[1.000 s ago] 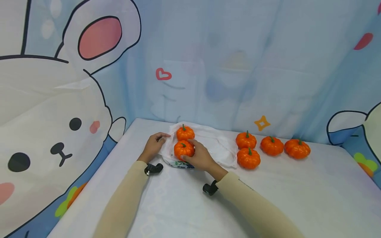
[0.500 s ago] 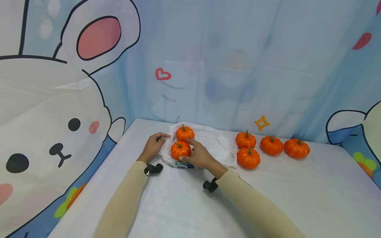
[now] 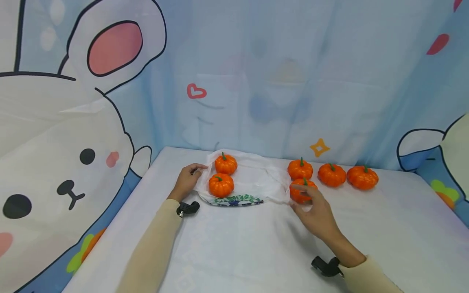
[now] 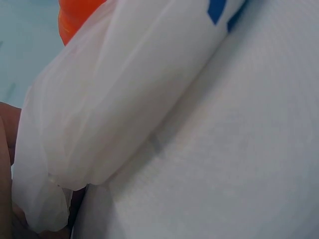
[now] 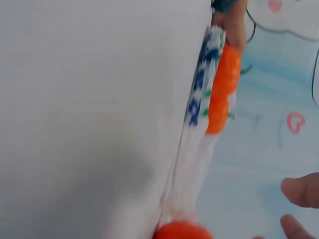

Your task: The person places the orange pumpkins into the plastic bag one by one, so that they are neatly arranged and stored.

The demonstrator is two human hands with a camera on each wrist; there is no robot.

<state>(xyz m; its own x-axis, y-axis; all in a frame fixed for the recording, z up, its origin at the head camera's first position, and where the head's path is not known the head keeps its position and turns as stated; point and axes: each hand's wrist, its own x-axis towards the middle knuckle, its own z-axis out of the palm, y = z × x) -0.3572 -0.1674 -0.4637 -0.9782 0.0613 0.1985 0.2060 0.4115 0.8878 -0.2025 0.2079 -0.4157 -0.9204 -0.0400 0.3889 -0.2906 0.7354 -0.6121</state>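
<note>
A thin white plastic bag (image 3: 261,175) lies flat, with a blue and green floral pattern (image 3: 239,200) along its front edge. Two small orange pumpkins rest on its left part, a rear pumpkin (image 3: 226,164) and a front pumpkin (image 3: 221,185). My left hand (image 3: 187,181) pinches the bag's left edge; the gathered plastic (image 4: 75,164) shows between its fingers in the left wrist view. At the bag's right end, my right hand (image 3: 318,213) reaches over another pumpkin (image 3: 298,195) with thumb and fingers spread. That pumpkin (image 5: 182,231) shows at the bottom of the right wrist view.
Behind the right hand, three more pumpkins stand in a row: a left one (image 3: 300,169), a middle one (image 3: 332,175) and a right one (image 3: 362,178). A white cloth (image 3: 234,252) covers the table. A printed blue curtain (image 3: 278,81) hangs behind.
My right hand set the front pumpkin slightly left on the bag, let go of it, and moved right to the pumpkin beside the bag. My left hand stays at the bag's edge.
</note>
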